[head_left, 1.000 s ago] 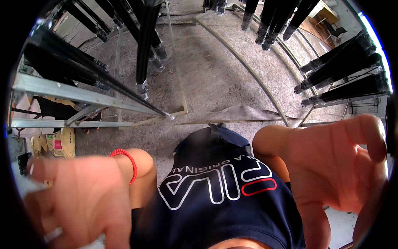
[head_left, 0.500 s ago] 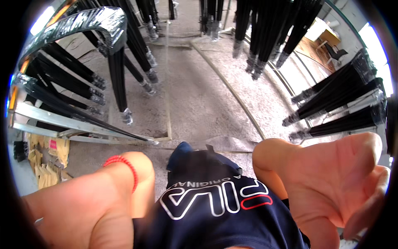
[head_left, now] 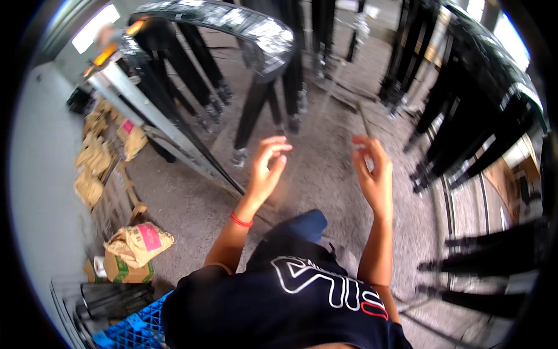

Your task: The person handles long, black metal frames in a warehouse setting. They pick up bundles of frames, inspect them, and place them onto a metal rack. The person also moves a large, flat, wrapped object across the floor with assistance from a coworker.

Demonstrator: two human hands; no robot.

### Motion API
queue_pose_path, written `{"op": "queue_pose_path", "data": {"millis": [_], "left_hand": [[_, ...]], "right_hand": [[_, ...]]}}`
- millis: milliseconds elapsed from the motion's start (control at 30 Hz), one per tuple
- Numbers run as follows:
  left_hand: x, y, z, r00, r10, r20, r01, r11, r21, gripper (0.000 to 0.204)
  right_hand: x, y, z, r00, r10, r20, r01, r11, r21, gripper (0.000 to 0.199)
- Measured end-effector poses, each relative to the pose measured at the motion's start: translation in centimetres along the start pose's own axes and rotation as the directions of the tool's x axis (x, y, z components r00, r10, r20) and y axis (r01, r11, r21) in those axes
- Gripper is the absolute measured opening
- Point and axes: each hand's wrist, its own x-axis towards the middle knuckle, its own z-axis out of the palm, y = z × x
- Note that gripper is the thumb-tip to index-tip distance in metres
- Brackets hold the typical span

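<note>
Black bars (head_left: pixel 261 99) hang from a curved rack (head_left: pixel 256 29) above the grey concrete floor (head_left: pixel 325 168), with more black bars (head_left: pixel 465 128) on my right. Brown paper sacks (head_left: pixel 136 241) lie at my left near a blue crate (head_left: pixel 136 328). My left hand (head_left: pixel 267 168), a red band (head_left: pixel 240 220) at its wrist, is raised with fingers loosely curled and empty. My right hand (head_left: pixel 372 171) is raised beside it, fingers half bent, empty too, just below the hanging bars.

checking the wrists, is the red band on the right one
No, the thin red band circles the wrist of the left hand, while the right hand has a bare wrist.
</note>
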Motion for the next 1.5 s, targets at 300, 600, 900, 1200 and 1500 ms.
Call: {"op": "queue_pose_path", "data": {"millis": [300, 600, 900, 1200, 1500], "left_hand": [[8.9, -5.5, -2.0, 0.928, 0.088, -0.363, -0.008, 0.976, 0.216, 0.063], [15.1, -11.2, -0.7, 0.872, 0.008, -0.489, 0.123, 0.964, 0.234, 0.044], [17.0, -10.9, 1.4, 0.782, 0.088, -0.617, 0.109, 0.956, 0.274, 0.044], [17.8, -12.6, 4.4, 0.608, 0.083, -0.790, 0.212, 0.942, 0.262, 0.041], [15.6, -12.7, 3.9, 0.524, -0.232, -0.819, 0.427, 0.904, 0.018, 0.042]], "right_hand": [[9.1, 7.8, 6.1, 0.925, 0.023, 0.380, -0.153, 0.936, 0.316, 0.020], [17.9, 8.5, 10.8, 0.804, -0.084, 0.588, -0.161, 0.922, 0.351, 0.064], [21.1, 7.4, 18.3, 0.963, -0.228, 0.147, 0.109, 0.822, 0.559, 0.106], [26.1, 5.5, 15.2, 0.810, -0.582, -0.067, 0.565, 0.746, 0.353, 0.112], [25.3, 7.0, 16.9, 0.681, -0.727, 0.090, 0.683, 0.675, 0.280, 0.050]]}}
